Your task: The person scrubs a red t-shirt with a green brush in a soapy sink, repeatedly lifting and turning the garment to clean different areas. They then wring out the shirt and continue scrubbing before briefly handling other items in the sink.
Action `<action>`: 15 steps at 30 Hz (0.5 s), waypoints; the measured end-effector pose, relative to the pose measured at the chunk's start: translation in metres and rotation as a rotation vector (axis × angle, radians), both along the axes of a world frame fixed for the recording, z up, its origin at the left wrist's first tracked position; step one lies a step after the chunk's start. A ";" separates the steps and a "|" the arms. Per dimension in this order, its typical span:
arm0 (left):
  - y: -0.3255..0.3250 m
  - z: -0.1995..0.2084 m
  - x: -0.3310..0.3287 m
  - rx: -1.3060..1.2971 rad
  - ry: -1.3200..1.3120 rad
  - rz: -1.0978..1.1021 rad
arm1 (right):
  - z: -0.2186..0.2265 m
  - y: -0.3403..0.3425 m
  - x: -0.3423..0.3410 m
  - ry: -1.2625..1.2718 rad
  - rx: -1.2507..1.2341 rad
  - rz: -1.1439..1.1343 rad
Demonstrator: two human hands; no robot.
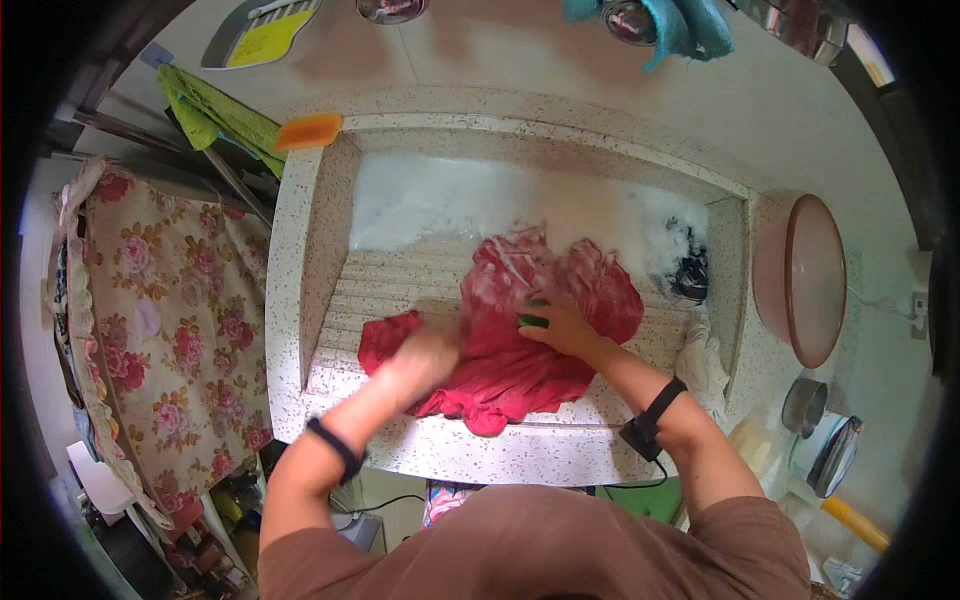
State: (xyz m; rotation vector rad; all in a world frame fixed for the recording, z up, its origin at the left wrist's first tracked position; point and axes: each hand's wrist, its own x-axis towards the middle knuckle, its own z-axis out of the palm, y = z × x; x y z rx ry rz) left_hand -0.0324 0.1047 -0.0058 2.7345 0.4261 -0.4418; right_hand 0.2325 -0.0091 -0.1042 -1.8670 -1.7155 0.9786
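A wet red garment point(525, 355) lies spread and bunched over the ribbed washboard floor point(385, 285) of a speckled stone sink, with white suds on its upper part. My left hand point(420, 358), blurred by motion, is closed on the garment's left side, and a fold of cloth sticks out beyond it. On the garment's middle, my right hand point(563, 325) grips a small dark green object point(534, 313). My fingers cover much of it, so its kind is hidden. Both wrists wear black bands.
Foamy water point(430, 195) fills the sink's far side. Dark cloth point(690, 265) and pale cloth point(702, 360) lie at its right. An orange block point(308, 131) sits on the far left corner. A pinkish basin point(815, 280) leans at right; a floral curtain point(170, 340) hangs at left.
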 end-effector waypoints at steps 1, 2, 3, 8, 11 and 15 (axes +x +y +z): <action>-0.022 0.017 -0.015 -0.055 -0.199 0.016 | 0.016 -0.001 -0.006 0.077 0.043 0.028; -0.044 0.032 -0.031 -0.110 -0.341 0.034 | 0.031 -0.002 -0.020 0.079 0.102 0.051; -0.061 0.040 -0.043 -0.094 -0.377 0.080 | 0.042 0.002 -0.029 0.071 0.203 0.081; -0.090 0.048 -0.078 -0.215 -0.366 0.191 | 0.035 0.059 -0.060 0.104 0.043 0.352; -0.088 0.046 -0.078 -0.197 -0.440 0.254 | -0.002 0.122 -0.011 -0.199 0.219 0.061; -0.092 0.052 -0.080 -0.119 -0.452 0.331 | 0.020 0.116 -0.021 -0.061 0.145 0.256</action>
